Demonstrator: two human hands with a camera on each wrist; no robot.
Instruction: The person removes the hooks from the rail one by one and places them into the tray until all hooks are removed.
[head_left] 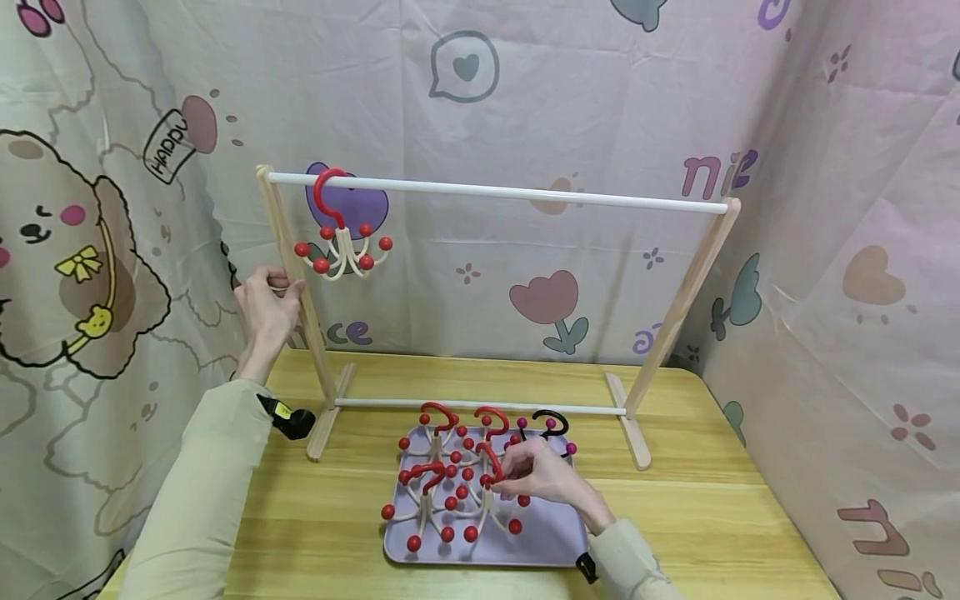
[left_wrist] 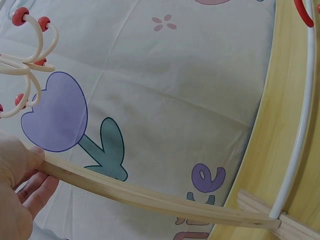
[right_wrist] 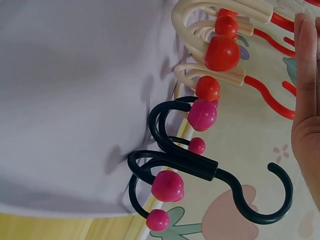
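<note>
My left hand (head_left: 268, 312) grips the left wooden post (head_left: 311, 333) of a small rack, thumb on one side and fingers on the other. One multi-arm hook hanger (head_left: 343, 250), cream with red balls and a red hook, hangs from the white top rail (head_left: 480, 191) near that post. My right hand (head_left: 543, 479) pinches the red hook of the front-right hanger (head_left: 488, 502) over the lilac tray (head_left: 551, 542). Several more cream-and-red hangers (head_left: 425, 504) stand on this tray. At its back right is a black hanger (right_wrist: 195, 165) with pink balls, partly hidden by my right hand in the head view.
Beneath everything is a wooden table (head_left: 675, 517). The rack's lower rail (head_left: 480, 407) runs just behind the tray, between two wooden feet (head_left: 628, 421). Printed cloth (head_left: 480, 117) encloses the back and sides.
</note>
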